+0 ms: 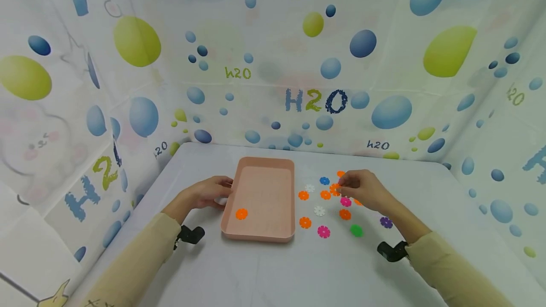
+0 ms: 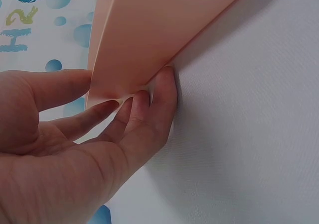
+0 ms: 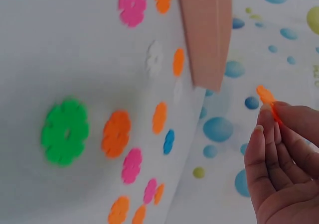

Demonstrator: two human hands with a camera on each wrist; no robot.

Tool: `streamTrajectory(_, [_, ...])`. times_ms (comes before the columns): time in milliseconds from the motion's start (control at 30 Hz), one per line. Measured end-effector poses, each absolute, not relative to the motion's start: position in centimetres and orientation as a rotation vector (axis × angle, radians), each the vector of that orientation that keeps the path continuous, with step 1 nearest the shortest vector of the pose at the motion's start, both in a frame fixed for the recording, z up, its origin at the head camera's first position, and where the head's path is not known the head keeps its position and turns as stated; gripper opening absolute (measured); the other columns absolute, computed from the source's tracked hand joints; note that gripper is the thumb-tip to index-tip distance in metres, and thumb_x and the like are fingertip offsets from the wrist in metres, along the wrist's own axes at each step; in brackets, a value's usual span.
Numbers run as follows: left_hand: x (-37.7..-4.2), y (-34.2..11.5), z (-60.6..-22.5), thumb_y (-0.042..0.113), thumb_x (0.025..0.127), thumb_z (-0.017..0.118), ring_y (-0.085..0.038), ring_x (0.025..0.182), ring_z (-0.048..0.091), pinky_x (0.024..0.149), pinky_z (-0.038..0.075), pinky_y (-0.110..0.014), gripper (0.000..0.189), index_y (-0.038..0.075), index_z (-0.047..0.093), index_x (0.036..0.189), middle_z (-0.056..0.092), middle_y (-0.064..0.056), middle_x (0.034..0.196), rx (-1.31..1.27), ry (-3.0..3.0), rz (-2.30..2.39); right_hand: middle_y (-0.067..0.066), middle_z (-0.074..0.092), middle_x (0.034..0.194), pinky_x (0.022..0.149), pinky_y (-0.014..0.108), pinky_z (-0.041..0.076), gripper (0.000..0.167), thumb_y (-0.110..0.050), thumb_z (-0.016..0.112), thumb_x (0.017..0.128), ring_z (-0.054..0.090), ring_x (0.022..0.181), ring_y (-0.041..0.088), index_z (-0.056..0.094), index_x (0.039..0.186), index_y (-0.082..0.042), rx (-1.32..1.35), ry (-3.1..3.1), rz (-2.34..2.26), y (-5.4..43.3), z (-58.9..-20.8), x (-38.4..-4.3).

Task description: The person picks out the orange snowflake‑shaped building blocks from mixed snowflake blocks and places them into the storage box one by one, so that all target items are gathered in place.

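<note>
My left hand (image 1: 209, 192) grips the left side of a shallow pink tray (image 1: 266, 188). In the left wrist view its fingertips (image 2: 169, 77) meet the tray's side wall and lower edge. Inside the tray lies one orange notched plastic disc (image 1: 241, 213). Right of the tray, my right hand (image 1: 364, 188) pinches another orange notched disc (image 3: 265, 94) between thumb and fingers, raised above the table in the right wrist view. Below it are scattered discs, among them a green disc (image 1: 356, 230), a blue disc (image 1: 324, 180) and a white disc (image 1: 319, 211).
More loose discs lie on the white tabletop (image 1: 256, 274), including a pink disc (image 1: 323, 231) near the tray and a purple disc (image 1: 386, 222) beside the right forearm. A patterned curtain (image 1: 273, 75) encloses the back and sides. Both wrists wear black camera mounts.
</note>
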State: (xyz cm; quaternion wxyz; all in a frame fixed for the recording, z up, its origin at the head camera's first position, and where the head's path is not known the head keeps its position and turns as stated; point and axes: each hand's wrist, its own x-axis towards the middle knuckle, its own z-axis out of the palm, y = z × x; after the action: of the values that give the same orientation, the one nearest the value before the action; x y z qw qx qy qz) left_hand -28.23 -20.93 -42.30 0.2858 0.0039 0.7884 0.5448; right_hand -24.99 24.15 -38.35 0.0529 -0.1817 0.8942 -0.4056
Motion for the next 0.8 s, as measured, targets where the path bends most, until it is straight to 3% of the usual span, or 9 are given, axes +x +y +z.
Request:
streamTrajectory(400, [-28.2,-20.8,-42.0,0.011,0.102,0.058,-0.039,0.127,0.045,0.100,0.053,-0.055,0.059,-0.005,0.033,0.153,0.035,-0.027,0.155,0.003,2.097,1.457,0.007,0.073,0.097,0.084,0.043,0.061,0.015,-0.013,0.071,0.096,0.071,0.086,0.023,0.070,0.108,-0.003,-0.590,2.654,-1.317,19.4,-37.2,-25.4])
streamTrajectory(800, [-28.2,-20.9,-42.1,0.010,0.102,0.057,-0.039,0.128,0.043,0.100,0.053,-0.055,0.057,-0.005,0.034,0.152,0.035,-0.026,0.154,-0.017,2.074,1.477,0.006,0.073,0.093,0.080,0.035,0.061,0.010,-0.012,0.072,0.095,0.071,0.084,0.023,0.071,0.103,-0.005,-0.655,2.528,-1.375,13.8,-36.4,-26.4])
